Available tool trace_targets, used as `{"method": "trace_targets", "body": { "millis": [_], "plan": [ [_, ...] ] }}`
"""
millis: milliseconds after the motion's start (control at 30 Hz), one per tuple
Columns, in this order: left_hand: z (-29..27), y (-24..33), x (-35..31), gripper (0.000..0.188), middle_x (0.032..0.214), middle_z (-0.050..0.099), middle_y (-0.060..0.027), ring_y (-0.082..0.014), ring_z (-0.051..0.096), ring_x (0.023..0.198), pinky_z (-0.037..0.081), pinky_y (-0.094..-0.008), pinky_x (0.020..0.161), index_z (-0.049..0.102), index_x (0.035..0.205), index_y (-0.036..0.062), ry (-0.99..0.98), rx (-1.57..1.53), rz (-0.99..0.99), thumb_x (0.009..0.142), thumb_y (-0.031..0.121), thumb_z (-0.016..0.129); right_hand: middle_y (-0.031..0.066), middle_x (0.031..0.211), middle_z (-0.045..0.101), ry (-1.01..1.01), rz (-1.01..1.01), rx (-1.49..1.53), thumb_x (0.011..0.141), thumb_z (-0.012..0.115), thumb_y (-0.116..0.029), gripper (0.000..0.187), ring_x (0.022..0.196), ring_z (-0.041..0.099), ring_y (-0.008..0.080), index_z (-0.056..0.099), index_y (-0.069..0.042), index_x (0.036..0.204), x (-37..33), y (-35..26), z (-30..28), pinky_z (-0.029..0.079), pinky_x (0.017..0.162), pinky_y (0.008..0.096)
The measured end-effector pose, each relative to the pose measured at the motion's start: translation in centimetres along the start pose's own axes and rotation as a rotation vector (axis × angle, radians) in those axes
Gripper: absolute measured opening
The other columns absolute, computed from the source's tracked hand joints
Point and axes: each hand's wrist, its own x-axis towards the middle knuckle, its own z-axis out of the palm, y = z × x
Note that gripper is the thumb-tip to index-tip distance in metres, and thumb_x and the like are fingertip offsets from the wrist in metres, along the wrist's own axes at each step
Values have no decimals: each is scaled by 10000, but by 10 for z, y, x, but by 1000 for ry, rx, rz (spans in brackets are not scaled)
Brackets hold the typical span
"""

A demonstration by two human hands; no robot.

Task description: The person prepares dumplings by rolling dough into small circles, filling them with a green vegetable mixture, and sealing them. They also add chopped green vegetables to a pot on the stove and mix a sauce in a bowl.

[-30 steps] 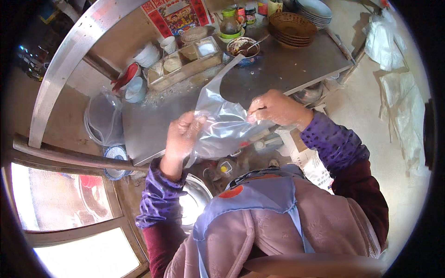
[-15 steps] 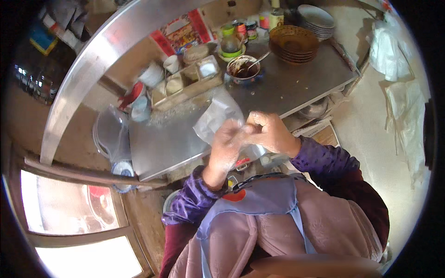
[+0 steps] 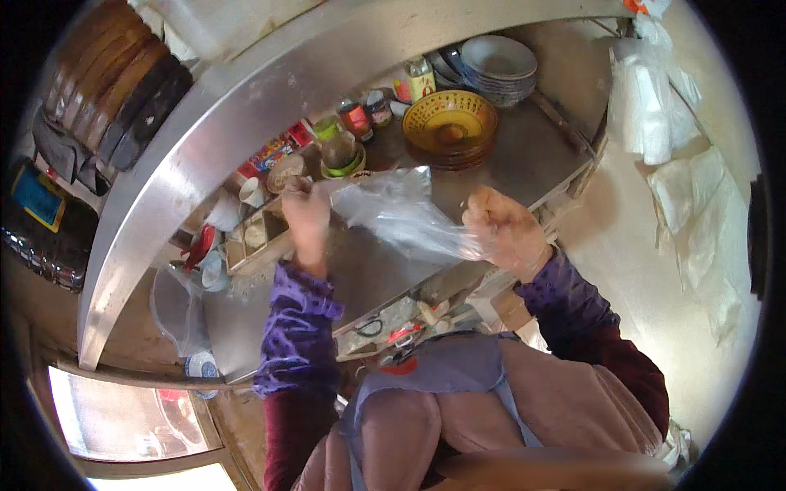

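Note:
A clear plastic bag (image 3: 397, 214) is stretched in the air between my two hands, over the metal counter. My left hand (image 3: 306, 219) is closed on one end of it, somewhat blurred, beside the wooden seasoning box (image 3: 246, 260). Gathered folds of the bag run into my right hand (image 3: 509, 233), whose fingers are curled tight on them near the counter's front edge. The bag looks thin and crumpled. It hides part of the counter and whatever stands behind it.
Brown bowls (image 3: 450, 131) are stacked on the counter (image 3: 360, 278), with pale bowls (image 3: 498, 69) behind them. Several jars and a green-lidded container (image 3: 336, 146) stand to their left. A curved metal rim (image 3: 196, 123) arches overhead. White plastic bags (image 3: 651, 106) hang at the right.
My hands were close together with the bag bunched between them; now they are wide apart. The left hand moved left and away from me, and the bag is drawn out. The view has shifted.

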Motion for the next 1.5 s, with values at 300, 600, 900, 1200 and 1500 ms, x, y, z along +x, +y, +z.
{"method": "trace_targets", "body": {
  "millis": [300, 600, 900, 1200, 1500],
  "plan": [
    [188, 74, -20, 227, 777, 580, -9, -71, 512, 682, 437, -231, 608, 548, 883, 61, -110, -819, -139, 867, 238, 689, 142, 857, 614, 1004, -491, -1910, 727, 720, -216, 350, 741, 602, 279, 589, -43, 1001, 78, -110, -184, 492, 690, 374],
    [213, 49, -28, 382, 661, 452, 26, -78, 374, 625, 342, -261, 553, 529, 711, 58, 92, -787, -553, 903, 374, 626, 196, 874, 646, 354, 255, -1927, 726, 673, -337, 362, 818, 630, 337, 656, -10, 881, 116, -173, -246, 481, 714, 415],
    [150, 64, -36, 396, 684, 504, 22, -85, 415, 669, 386, -265, 584, 583, 723, 51, 151, -1018, -393, 931, 388, 577, 78, 907, 670, 662, -168, -1448, 752, 663, -240, 373, 814, 614, 158, 633, 16, 1021, 61, -155, -69, 481, 733, 305],
    [-82, -42, -97, 339, 1099, 584, -73, -180, 562, 978, 476, -364, 847, 548, 1182, 54, -580, -1236, -751, 949, 298, 528, 4, 768, 588, 67, 367, -1010, 764, 659, -155, 181, 750, 552, 79, 595, -17, 863, 117, 64, 6, 445, 689, 245],
    [-287, -54, -207, 148, 711, 543, -24, -119, 503, 607, 418, -238, 555, 579, 970, -3, 544, -466, -531, 893, 106, 515, 7, 677, 537, 304, 549, -848, 802, 651, -122, 109, 572, 469, 101, 573, -56, 764, 176, 309, 7, 365, 494, 281]
  ]
}}
